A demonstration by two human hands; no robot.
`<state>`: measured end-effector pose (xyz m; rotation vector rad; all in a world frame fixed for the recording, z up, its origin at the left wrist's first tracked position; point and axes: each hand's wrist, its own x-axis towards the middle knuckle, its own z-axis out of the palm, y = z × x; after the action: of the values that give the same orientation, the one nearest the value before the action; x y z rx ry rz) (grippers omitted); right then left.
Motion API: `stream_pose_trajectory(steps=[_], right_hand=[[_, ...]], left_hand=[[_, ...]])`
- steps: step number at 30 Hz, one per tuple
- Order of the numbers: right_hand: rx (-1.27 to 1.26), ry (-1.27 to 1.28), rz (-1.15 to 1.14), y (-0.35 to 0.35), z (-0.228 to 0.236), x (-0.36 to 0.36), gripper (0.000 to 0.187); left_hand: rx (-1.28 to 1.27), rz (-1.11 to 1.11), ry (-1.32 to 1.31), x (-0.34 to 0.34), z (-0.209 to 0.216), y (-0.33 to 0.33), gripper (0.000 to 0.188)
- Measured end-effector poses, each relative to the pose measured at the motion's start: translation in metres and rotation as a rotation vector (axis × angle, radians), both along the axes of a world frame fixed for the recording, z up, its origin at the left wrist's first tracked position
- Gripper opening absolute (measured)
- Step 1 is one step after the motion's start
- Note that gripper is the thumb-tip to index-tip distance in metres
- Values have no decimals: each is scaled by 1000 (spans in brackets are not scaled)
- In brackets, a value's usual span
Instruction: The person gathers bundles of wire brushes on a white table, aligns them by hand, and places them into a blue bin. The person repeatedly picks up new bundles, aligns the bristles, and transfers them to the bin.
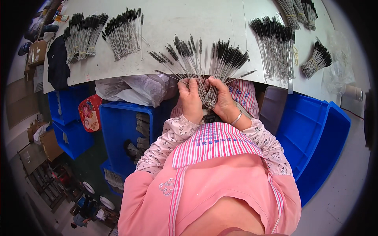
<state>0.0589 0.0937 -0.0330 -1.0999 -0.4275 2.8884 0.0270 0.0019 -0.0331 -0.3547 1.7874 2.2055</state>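
Both my hands grip a fanned-out bundle of thin wire-handled brushes (pixel 201 72) at the near edge of the table. The black bristle ends spread away from me over the tabletop, and the looped wire ends gather between my palms. My left hand (pixel 190 100) closes round the left part of the bundle, fingers and thumb pressed on the wires. Round the right part wraps my right hand (pixel 224 100), thumb near the middle; a metal bangle is on that wrist. A narrow gap shows between the two groups of bristles.
On the white table (pixel 189 23) lie brush piles (pixel 122 33) at left and a larger pile (pixel 274 47) at right. Smaller tied bundles (pixel 317 59) sit far right. Blue crates (pixel 303 129) flank me, and a white plastic bag (pixel 136 89) hangs by the left crate.
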Motion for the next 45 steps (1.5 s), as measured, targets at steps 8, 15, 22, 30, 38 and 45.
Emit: stream_pose_trajectory(steps=[8, 15, 22, 30, 38, 45], right_hand=[[31, -28, -32, 0, 0, -3, 9], [4, 3, -35, 0, 10, -5, 11], [39, -5, -83, -2, 11, -3, 11], [33, -35, -121, -3, 12, -3, 12], [7, 5, -124, -1, 16, -3, 12], [31, -34, -142, -1, 15, -3, 8]], left_hand=[[112, -4, -71, -7, 1, 0, 16], [216, 9, -140, -10, 9, 1, 17], [276, -19, -225, -13, 14, 0, 22], [322, 6, -298, -16, 13, 1, 21], [280, 56, -223, -15, 11, 3, 12], [234, 58, -181, -17, 9, 4, 17]])
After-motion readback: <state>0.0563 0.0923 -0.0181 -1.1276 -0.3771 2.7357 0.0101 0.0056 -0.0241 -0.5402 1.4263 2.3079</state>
